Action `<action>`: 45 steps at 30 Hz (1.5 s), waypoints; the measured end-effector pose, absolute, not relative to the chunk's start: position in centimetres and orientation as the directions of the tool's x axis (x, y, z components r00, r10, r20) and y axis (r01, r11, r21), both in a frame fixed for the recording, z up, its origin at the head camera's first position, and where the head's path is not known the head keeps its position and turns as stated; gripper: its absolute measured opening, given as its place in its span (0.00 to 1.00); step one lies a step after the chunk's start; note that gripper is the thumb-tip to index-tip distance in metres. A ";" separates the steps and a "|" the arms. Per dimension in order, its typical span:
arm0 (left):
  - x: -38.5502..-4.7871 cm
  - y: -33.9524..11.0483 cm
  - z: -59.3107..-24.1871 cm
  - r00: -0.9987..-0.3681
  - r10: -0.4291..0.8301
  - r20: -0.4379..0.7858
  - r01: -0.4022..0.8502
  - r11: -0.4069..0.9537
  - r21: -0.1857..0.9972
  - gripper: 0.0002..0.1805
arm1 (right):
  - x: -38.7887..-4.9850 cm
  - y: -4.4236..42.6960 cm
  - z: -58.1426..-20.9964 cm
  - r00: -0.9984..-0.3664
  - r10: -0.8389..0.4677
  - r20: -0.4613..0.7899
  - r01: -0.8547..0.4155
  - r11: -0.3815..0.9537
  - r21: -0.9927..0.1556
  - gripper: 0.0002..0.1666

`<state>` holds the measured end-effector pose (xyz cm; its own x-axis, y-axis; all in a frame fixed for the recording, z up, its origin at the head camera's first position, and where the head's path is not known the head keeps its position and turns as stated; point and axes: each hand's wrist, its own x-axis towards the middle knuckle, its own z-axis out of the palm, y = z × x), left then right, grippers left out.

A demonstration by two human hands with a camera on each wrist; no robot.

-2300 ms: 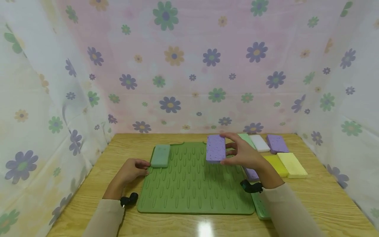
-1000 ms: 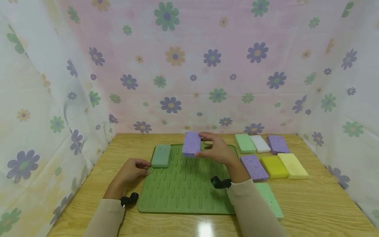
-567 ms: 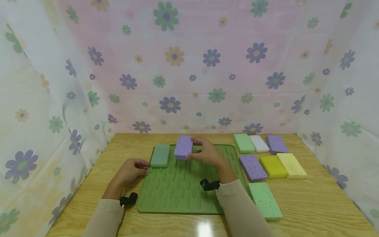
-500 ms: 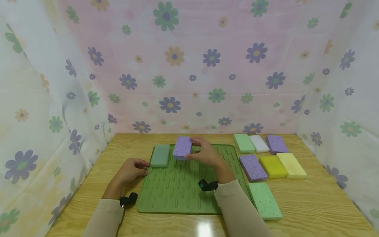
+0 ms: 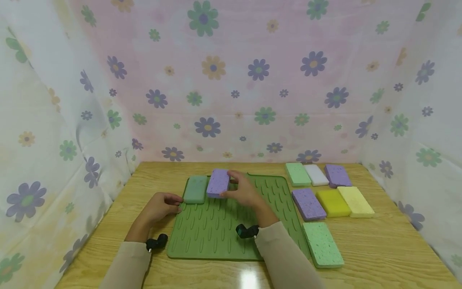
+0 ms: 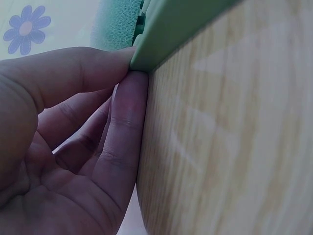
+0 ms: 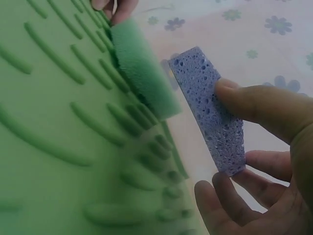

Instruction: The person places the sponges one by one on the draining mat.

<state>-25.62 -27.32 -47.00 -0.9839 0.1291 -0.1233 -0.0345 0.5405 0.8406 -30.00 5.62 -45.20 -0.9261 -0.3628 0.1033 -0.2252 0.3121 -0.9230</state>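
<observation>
"Purple sponge [image 5: 218,182]: where is it?"

"In the air over the green ridged mat [image 5: 216,237], towards its far left corner, just to the right of the teal sponge [image 5: 195,189] lying there. The right wrist view shows a gap between the two."

"What has hold of it?"

"The right hand [image 5: 247,196]. Thumb at the near end, fingers at the far end, spread about as wide as the sponge is long and gripping it at its right side."

"And the left hand [image 5: 159,208]?"

"Fingers bent, tips close together and touching the mat's left rim. I can't tell whether they pinch it or only press."

"What else lies on the desk [image 5: 390,245]?"

"Sponges, to the right of the mat. Back row: a light green sponge [image 5: 298,175], a white sponge [image 5: 316,175] and a violet sponge [image 5: 337,176]. Middle row: a lilac sponge [image 5: 309,204], a deep yellow sponge [image 5: 333,203] and a pale yellow sponge [image 5: 355,202]. Nearest, a speckled mint sponge [image 5: 323,245]."
</observation>
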 end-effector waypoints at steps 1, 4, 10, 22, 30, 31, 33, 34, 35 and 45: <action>-25.6 -27.3 -47.0 -0.984 0.126 -0.126 -0.038 0.541 0.840 0.17 | -30.0 5.5 -45.3 -0.927 -0.362 0.100 -0.222 0.311 -0.924 0.53; -25.7 -27.5 -47.2 -0.985 0.115 -0.127 -0.044 0.546 0.836 0.16 | -29.8 5.2 -45.7 -0.928 -0.362 0.090 -0.210 0.306 -0.929 0.53; -25.9 -27.6 -47.3 -0.985 0.120 -0.121 -0.035 0.552 0.833 0.16 | -29.7 4.9 -46.0 -0.928 -0.362 0.087 -0.204 0.299 -0.932 0.53; -25.8 -27.6 -47.3 -0.984 0.128 -0.121 -0.033 0.539 0.842 0.16 | -29.3 4.6 -46.6 -0.936 -0.342 0.077 -0.200 0.341 -0.918 0.53; -25.6 -27.6 -47.2 -0.983 0.136 -0.119 -0.030 0.528 0.849 0.17 | -29.6 4.5 -47.6 -0.949 -0.312 0.049 -0.175 0.392 -0.903 0.43; -25.6 -27.5 -47.2 -0.984 0.131 -0.122 -0.035 0.526 0.849 0.17 | -29.7 4.6 -47.6 -0.949 -0.312 0.046 -0.173 0.395 -0.902 0.42; -25.7 -27.5 -47.2 -0.984 0.129 -0.123 -0.036 0.530 0.847 0.17 | -29.7 4.6 -47.7 -0.950 -0.309 0.037 -0.164 0.398 -0.903 0.42; -25.7 -27.5 -47.2 -0.984 0.130 -0.121 -0.034 0.532 0.846 0.17 | -29.7 4.7 -47.8 -0.950 -0.309 0.035 -0.163 0.398 -0.903 0.41; -25.7 -27.5 -47.2 -0.984 0.129 -0.119 -0.032 0.535 0.844 0.17 | -29.7 4.7 -47.8 -0.951 -0.308 0.029 -0.156 0.396 -0.905 0.41; -25.8 -27.6 -47.4 -0.986 0.125 -0.114 -0.030 0.532 0.846 0.17 | -29.6 4.7 -47.4 -0.942 -0.330 0.054 -0.198 0.419 -0.886 0.33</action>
<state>-25.84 -27.63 -47.43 -0.9857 0.1249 -0.1135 -0.0300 0.5320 0.8462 -29.63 4.69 -47.37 -0.9423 -0.3303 0.0542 -0.1978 0.4188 -0.8863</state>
